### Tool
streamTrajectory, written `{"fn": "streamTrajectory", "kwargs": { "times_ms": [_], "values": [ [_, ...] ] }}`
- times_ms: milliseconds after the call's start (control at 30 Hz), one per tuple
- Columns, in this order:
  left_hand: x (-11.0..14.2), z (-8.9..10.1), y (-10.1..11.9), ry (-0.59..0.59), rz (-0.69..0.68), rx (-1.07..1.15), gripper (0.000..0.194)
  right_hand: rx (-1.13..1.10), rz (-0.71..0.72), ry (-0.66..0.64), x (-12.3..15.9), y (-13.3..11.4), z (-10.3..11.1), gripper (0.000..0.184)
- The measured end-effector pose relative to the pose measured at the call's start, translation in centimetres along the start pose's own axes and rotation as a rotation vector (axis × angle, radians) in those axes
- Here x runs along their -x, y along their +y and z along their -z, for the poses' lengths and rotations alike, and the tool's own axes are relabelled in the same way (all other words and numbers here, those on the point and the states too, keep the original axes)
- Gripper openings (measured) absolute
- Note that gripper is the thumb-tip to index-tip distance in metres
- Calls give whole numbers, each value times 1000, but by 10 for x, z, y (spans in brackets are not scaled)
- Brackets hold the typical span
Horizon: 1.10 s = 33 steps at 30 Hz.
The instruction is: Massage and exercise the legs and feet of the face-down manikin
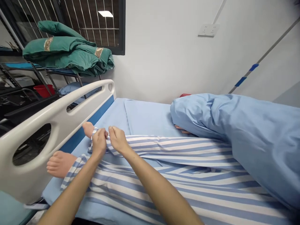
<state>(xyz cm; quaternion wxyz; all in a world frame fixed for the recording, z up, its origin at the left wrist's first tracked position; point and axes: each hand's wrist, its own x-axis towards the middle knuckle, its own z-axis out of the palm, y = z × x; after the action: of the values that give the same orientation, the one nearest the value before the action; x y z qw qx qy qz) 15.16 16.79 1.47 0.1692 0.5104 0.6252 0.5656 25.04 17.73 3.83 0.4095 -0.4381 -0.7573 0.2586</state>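
Near the footboard (71, 121), left hand (99, 142) and right hand (118, 139) grip the striped trousers (164, 144), fingertips tucked out of sight! Farther from the footboard, a blue quilt (234, 122) hides all but some fingers (185, 132).

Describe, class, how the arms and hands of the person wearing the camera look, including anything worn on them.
The left hand and right hand are ungloved, with no watch or bracelet visible. Both forearms are bare, slender and narrower towards the wrists; no sleeves show.
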Motion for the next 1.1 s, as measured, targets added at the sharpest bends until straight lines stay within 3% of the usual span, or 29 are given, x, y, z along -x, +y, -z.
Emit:
{"fn": "streamTrajectory", "kwargs": {
  "times_ms": [67,133,200,267,367,467,633,767,900,1000,1100],
  "values": [
    [-22,-20,-9,3,22,7,27,-68,-32,64,-17,12,-13,39],
    [-33,-34,-25,-85,18,-77,25,-77,-146,82,-24,30,-25,36],
    [-38,-40,-37,-186,-20,-152,22,-61,-247,75,-25,48,-31,35],
    [-39,-42,-38,-242,-46,-228,22,-54,-226,85,-23,59,-27,35],
    [-38,-48,-21,-223,-33,-213,30,-91,-139,141,-20,67,-9,35],
    [-31,-66,-4,-180,6,-41,32,-190,-230,152,-15,72,12,38],
    [-10,-97,2,-237,40,-174,31,-255,-211,230,-4,81,45,38],
    [2,-116,14,-235,1,-66,32,-257,-289,212,8,90,68,38],
    [13,-135,31,-290,-10,-133,30,-277,-222,264,17,96,91,38],
    [21,-149,41,-241,-30,-32,32,-342,-318,280,25,106,104,37],
    [27,-163,47,-356,-14,-2,32,-403,-382,321,32,117,116,36]
  ]
}}
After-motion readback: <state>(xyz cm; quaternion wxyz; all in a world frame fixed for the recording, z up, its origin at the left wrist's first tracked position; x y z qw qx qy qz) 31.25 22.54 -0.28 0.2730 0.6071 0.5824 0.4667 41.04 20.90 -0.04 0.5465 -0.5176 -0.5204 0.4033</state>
